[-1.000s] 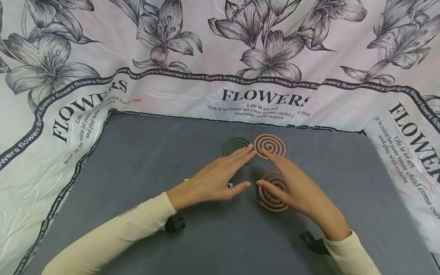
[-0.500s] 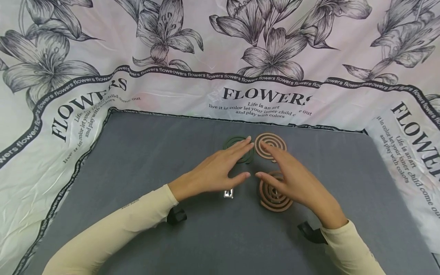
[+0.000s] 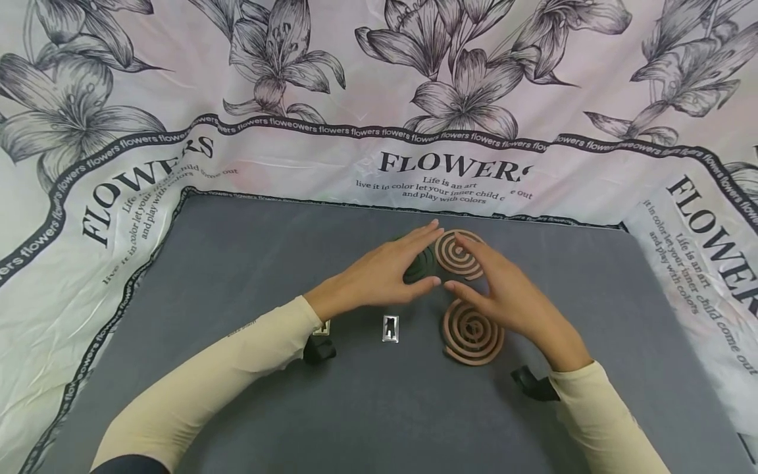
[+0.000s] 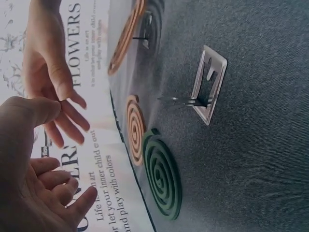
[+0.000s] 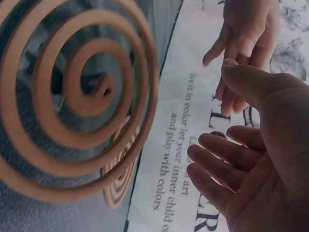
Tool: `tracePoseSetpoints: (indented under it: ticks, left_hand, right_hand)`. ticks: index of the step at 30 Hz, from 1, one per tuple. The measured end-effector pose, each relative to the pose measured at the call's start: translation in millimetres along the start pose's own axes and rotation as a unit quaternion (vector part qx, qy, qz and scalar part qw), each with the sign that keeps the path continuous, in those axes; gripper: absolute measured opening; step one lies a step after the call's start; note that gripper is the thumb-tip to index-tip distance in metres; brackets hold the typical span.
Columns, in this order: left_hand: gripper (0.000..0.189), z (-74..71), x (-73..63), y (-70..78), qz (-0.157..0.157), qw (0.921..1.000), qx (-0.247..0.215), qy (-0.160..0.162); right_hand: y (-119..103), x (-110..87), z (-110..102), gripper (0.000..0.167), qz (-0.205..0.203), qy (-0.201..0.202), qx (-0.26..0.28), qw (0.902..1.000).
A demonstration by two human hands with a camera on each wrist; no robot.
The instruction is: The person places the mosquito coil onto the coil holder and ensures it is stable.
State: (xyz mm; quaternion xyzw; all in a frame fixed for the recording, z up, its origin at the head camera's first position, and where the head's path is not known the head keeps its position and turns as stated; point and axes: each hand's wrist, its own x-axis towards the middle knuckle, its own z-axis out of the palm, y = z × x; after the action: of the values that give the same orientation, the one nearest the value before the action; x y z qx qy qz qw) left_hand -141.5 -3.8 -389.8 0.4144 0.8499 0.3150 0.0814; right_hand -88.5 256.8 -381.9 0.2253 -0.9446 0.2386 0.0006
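Observation:
My left hand (image 3: 379, 273) hovers over the green mosquito coil (image 4: 161, 179), partly covering it in the head view. Opposite it, my right hand (image 3: 515, 296) is held near the brown coils. Both hands have loosely extended fingers and hold nothing; their thumb tips are close but apart. A flat brown mosquito coil (image 4: 135, 128) lies beside the green one. Nearer me, another brown mosquito coil (image 5: 43, 92) sits raised on a metal stand, seen beneath it in the left wrist view. A silver coil stand (image 4: 219, 82) with an upturned prong lies left of that coil.
A second, gold-toned metal stand (image 3: 323, 328) shows partly beside the left sleeve. The grey tabletop (image 3: 379, 408) ends at a white flower-printed cloth (image 3: 296, 158) at the back and sides. Black wrist straps (image 3: 535, 384) hang below the sleeves.
My left hand has moved forward and slightly right, uncovering the silver stand and part of the gold-toned one. My right hand has risen a little, showing more of the near brown coil.

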Motion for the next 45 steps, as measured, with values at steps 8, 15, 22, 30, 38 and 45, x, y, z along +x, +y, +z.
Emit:
tracePoseSetpoints:
  ticks: [8, 15, 22, 30, 38, 45]
  left_hand:
    - [0.085, 2.1, 14.1, -10.2, -0.025, 0.9995, -0.005, -0.018]
    - [0.085, 4.4, 25.0, -19.4, -0.037, 0.9988, -0.008, -0.03]
    - [0.086, 6.8, 32.9, -24.1, -0.043, 0.9982, -0.004, -0.041]
    - [0.086, 9.2, 40.5, -26.0, -0.045, 0.9975, -0.01, -0.054]
    - [0.088, 10.4, 48.1, -27.8, -0.045, 0.9968, -0.002, -0.066]
    - [0.087, 15.5, 55.9, -32.1, -0.048, 0.9953, 0.007, -0.085]
  right_hand:
    - [17.4, -1.2, -1.2, 0.085, 0.031, -0.006, 0.02, 0.9993]
    - [33.7, -1.3, -0.6, 0.084, 0.041, -0.005, 0.032, 0.9986]
    - [47.6, 0.2, 2.0, 0.084, 0.046, -0.002, 0.032, 0.9984]
    - [57.7, -0.4, 3.2, 0.089, 0.076, -0.025, 0.035, 0.9962]
    - [67.3, 6.2, 2.6, 0.093, 0.087, -0.055, 0.021, 0.9945]
    - [77.8, 9.1, 3.5, 0.095, 0.087, -0.069, 0.015, 0.9938]
